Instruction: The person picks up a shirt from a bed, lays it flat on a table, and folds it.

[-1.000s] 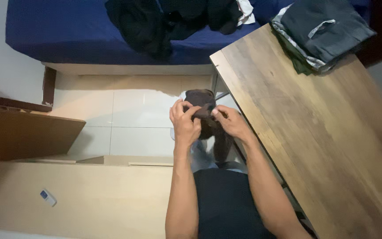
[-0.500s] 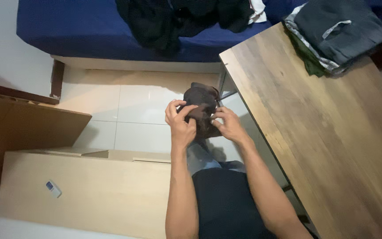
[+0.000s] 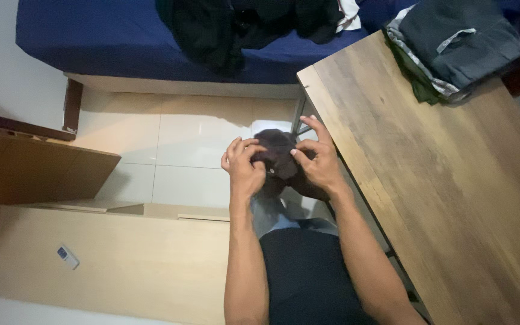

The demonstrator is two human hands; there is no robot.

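A small dark brown piece of clothing [image 3: 277, 155] is bunched up in front of my body, above the tiled floor. My left hand [image 3: 243, 170] grips its left side with the fingers curled over the top. My right hand [image 3: 318, 164] pinches its right side with thumb and fingers, two fingers sticking out towards the table edge. Part of the cloth hangs down behind my hands and is hidden.
A wooden table [image 3: 446, 180] stands at the right with a stack of folded grey and green clothes [image 3: 452, 48] at its far corner. A blue bed [image 3: 121, 42] holds a heap of dark clothes [image 3: 242, 24]. A pale cabinet top [image 3: 127, 265] carries a small remote [image 3: 67, 257].
The cloth has been gathered tighter between my hands. My right hand has moved up over it and spread two fingers; the left hand stays on the left side.
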